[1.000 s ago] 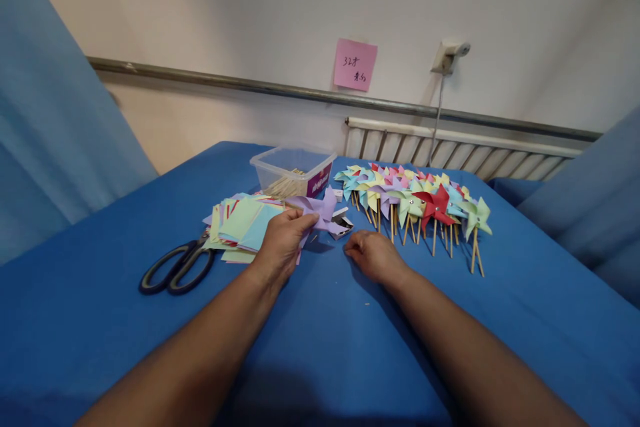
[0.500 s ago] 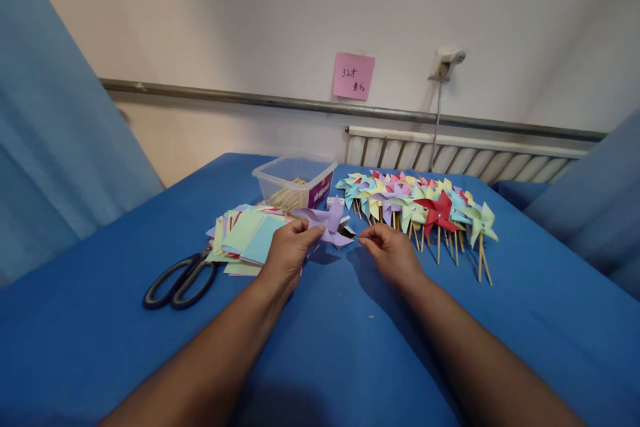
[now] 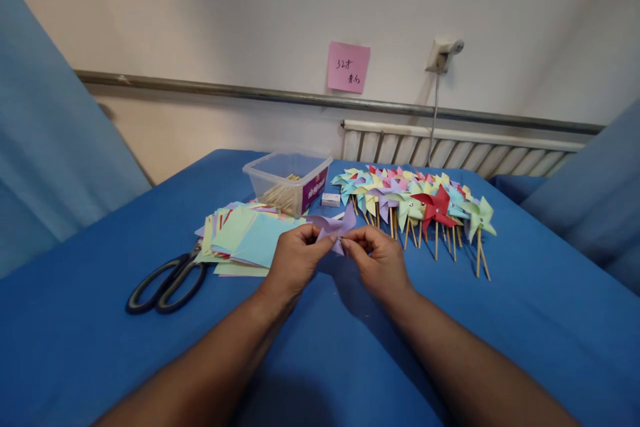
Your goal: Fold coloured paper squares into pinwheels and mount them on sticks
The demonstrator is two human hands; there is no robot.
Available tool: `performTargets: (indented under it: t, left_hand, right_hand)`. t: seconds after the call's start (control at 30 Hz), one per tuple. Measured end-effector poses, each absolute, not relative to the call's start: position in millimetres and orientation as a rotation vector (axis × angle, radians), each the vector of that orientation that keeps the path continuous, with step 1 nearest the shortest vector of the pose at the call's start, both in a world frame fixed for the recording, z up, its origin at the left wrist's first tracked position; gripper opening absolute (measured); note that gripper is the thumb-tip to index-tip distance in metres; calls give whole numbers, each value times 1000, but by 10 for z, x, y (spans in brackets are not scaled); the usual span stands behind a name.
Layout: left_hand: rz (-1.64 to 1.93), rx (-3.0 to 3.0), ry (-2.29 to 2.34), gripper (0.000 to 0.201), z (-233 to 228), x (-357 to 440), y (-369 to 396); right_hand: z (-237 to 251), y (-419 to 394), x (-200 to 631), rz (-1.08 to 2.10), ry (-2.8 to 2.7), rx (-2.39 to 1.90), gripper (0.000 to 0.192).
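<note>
Head view: both hands meet at table centre, pinching one lilac paper pinwheel head (image 3: 334,227) between them. Left hand (image 3: 296,259) has thumb and forefinger closed on its left side. Right hand (image 3: 381,260) is closed the same way on its right side, fingertips (image 3: 350,244) at the paper's middle. The paper is held just above the blue tablecloth (image 3: 100,347), no stick on it that I can see. Can't tell whether the right hand holds anything else; too small to make out.

Just left of the left hand: a loose stack of coloured paper squares (image 3: 245,240), mint and light blue on top, flat on the cloth. Left of the stack, touching its edge: black-handled scissors (image 3: 165,279), lying flat, handles toward the camera.

Behind the hands: a clear plastic tub (image 3: 287,180) with wooden sticks (image 3: 280,197) inside, purple label on its near wall. A small white box (image 3: 331,199) sits just right of the tub.

Right of the tub, near the right hand: a row of finished paper pinwheels (image 3: 415,203) on sticks, mixed colours, overlapping, one red pinwheel (image 3: 436,205) on top near the right end.

Back wall: pink sticky note (image 3: 349,67) with handwriting, a white wall fitting (image 3: 443,53) with a cable hanging down, a radiator (image 3: 460,153) below the metal rail (image 3: 225,90). Blue fabric drapes either side.
</note>
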State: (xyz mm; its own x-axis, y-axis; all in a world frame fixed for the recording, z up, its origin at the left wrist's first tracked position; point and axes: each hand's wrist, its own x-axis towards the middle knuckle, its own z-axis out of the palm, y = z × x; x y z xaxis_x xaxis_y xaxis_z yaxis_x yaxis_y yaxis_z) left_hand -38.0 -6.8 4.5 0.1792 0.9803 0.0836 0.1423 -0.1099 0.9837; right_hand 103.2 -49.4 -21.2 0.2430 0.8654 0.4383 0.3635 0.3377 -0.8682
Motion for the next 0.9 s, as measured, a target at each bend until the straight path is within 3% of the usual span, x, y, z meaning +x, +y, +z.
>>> performTargets:
  t: [0.17,0.53,0.9]
  left_hand:
    - [1046,1486,1114,31,71,-380,-83]
    - [958,1292,1043,28,82,-391,-95]
    - [966,1274,1064,30,98,-378,-111]
  right_hand:
    - [-200,-520,1021,465,-1374,-1241,9]
    - [-181,-486,997,837,-1103,-1228,12]
    - [-174,-491,981,843,-1073,-1197,13]
